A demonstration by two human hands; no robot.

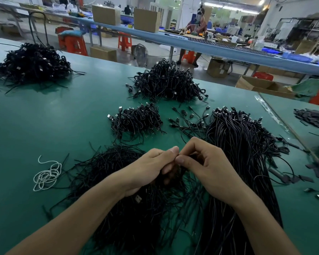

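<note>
Left hand (151, 168) and right hand (208, 162) both pinch a coiled black cable (180, 169) near the bench (63, 115) front edge; a loose grip could let the coil spring open.

Both hands (180, 162) pinching black cables (184, 172) over green table (63, 116)

Bright overhead light, soft shadows, wide-angle edge distortion.

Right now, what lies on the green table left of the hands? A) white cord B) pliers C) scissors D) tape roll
A: a loose tangle of white cord lies on the green table left of the left hand, which grips black cables.
</note>
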